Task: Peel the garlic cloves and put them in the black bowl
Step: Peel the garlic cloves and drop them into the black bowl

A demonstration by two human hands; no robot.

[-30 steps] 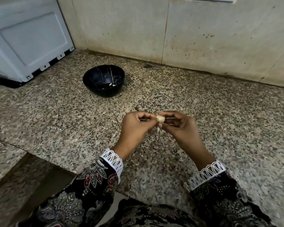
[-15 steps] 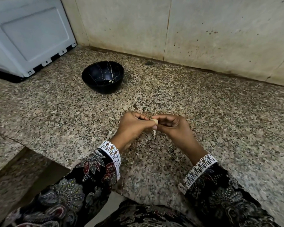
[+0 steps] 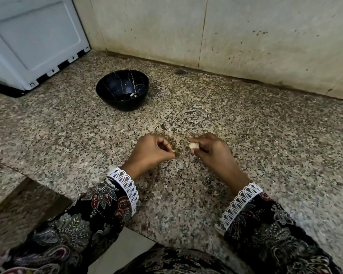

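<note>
**Garlic clove pinched in the right hand, bowl beyond**

While both hands hover low over the speckled granite table [image 3: 265,135], the right hand [image 3: 212,153] pinches a pale garlic clove [image 3: 193,145] at its fingertips. The left hand [image 3: 151,151] sits apart from it, fingers curled, thumb and forefinger pressed on a small scrap of skin [image 3: 173,150]. Beyond the left grip and slightly to its left stands the black bowl [image 3: 122,89], with a few pale peeled pieces [image 3: 133,94] in its bottom. Nothing lies between the hands and the bowl but bare granite. Farther left of the bowl sits a white appliance [image 3: 34,40]; a stained tiled wall [image 3: 246,36] runs behind. Floral sleeves with white lace cuffs [image 3: 125,184] cover the wrists.
</note>
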